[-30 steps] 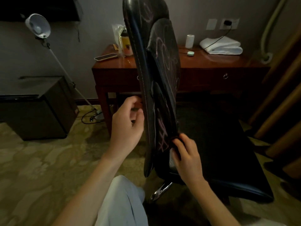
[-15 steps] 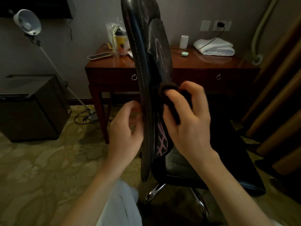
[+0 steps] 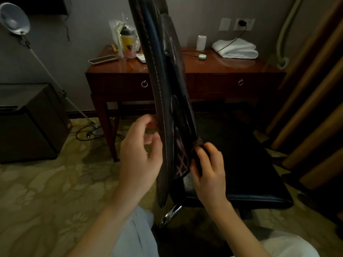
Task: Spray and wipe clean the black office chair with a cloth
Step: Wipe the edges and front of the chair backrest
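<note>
Before the desk (image 3: 222,69), chair (image 3: 167,89) is gripped by left hand (image 3: 141,154); cloth (image 3: 197,143), clutched in right hand (image 3: 207,169), has been drawn to lower centre: wiping judged advanced.

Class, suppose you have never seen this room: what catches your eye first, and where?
The black chair back stands edge-on in the centre, pink scribbles on its front. The right hand presses a dark cloth low against that front; the left hand holds the rear edge. A desk with a white towel stands behind.
</note>
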Demonstrator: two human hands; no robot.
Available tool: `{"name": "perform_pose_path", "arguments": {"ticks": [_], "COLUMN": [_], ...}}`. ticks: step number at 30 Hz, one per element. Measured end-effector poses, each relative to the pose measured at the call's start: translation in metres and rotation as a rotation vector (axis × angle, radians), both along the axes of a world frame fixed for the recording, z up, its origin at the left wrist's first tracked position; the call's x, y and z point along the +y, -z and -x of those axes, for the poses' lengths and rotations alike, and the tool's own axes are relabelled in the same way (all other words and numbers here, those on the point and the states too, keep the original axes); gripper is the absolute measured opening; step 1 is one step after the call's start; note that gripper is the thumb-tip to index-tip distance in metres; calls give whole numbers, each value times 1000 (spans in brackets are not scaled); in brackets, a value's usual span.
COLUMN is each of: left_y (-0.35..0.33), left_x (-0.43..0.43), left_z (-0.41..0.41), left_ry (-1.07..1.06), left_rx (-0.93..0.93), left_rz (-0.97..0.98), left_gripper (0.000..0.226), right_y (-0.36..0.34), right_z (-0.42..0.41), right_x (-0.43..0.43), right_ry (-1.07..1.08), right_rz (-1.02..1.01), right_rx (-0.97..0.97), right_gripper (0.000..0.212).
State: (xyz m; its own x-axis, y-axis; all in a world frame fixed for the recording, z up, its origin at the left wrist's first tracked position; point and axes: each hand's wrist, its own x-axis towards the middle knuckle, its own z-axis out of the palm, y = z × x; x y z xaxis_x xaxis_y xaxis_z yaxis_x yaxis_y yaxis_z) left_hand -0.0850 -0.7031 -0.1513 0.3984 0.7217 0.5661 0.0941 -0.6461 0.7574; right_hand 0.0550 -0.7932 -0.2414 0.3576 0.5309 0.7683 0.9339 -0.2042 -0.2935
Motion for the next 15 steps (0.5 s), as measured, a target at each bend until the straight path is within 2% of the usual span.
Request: {"name": "perform_pose_path", "arguments": {"ticks": [4,7,10,12,15], "left_y": [-2,-2,-1,-2,-4], "left_x": [-2,-2,-1,0,-2], "left_z": [-1,-1,0,-1,0], "left_ry": [-36,-52,-25,-28,-7], "left_rx": [8,18,1,-3,-19], "left_rz": [-29,-21,-10,-15,-11], "left_gripper": [32,35,34,32,29], "right_y": [41,43,2,-45,-108], "right_z": [3,8,17,21,23], "right_x": [-10,-19,-17,-8,13], "right_ry": [21,14,-56,-120,-142], "right_rz": [79,125,-44,-191,-292], "right_rx": [85,136,189,123,-40], "right_gripper": [36,39,32,29,24]}}
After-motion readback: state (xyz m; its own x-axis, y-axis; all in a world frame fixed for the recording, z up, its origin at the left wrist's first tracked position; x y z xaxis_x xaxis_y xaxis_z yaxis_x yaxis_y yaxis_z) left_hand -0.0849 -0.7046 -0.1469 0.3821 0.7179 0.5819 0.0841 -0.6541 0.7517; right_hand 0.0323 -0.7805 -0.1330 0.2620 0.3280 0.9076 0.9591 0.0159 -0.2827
